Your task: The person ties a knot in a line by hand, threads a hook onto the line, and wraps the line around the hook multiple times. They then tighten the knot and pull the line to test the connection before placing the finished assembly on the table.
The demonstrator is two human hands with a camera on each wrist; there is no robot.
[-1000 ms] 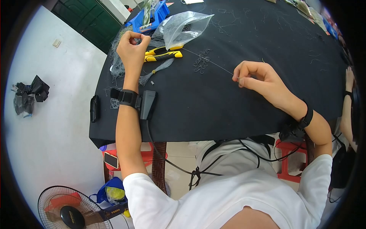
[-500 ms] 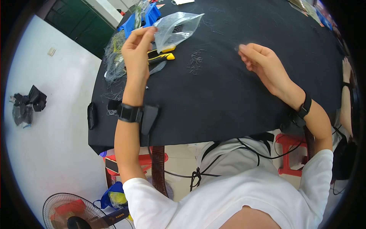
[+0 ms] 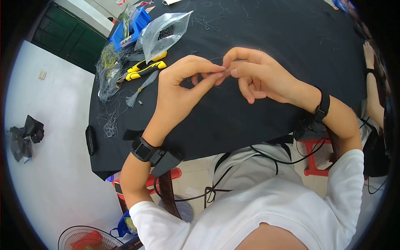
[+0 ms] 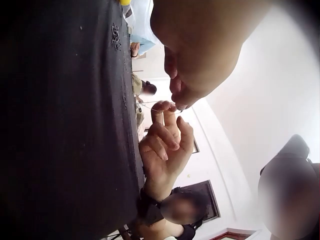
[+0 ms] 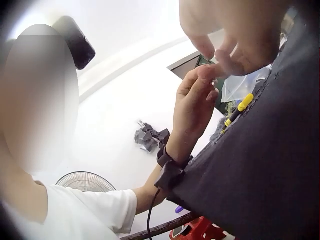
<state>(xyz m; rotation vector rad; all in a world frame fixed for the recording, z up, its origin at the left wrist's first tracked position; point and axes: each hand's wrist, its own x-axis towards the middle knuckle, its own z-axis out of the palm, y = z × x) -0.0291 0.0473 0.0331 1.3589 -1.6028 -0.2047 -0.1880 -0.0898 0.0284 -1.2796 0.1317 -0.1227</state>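
Observation:
Both hands meet above the black-covered table (image 3: 208,129), fingertips close together. My left hand (image 3: 179,89) pinches a tiny dark piece, which looks like a fish hook (image 4: 181,110) in the left wrist view, between thumb and forefinger. Thin fishing line (image 3: 216,58) runs out to the left by the raised forefinger of my right hand (image 3: 273,77), which pinches it near the left fingertips. The other right fingers are loosely bent. A pile of small hooks (image 4: 116,37) lies on the cloth in the left wrist view; in the head view my left hand mostly hides it.
Yellow-and-black pliers (image 3: 146,71) lie left of the hands, beside a tied bundle of line (image 3: 141,89) and a tangled heap of line (image 3: 109,81). Behind them are a clear plastic bag (image 3: 175,31) and a blue bin (image 3: 133,31). Another person's arm (image 3: 371,62) is at far right.
My hands were wide apart, with line stretched between them a second ago. The left hand has moved right and the right hand left, and their fingertips now meet.

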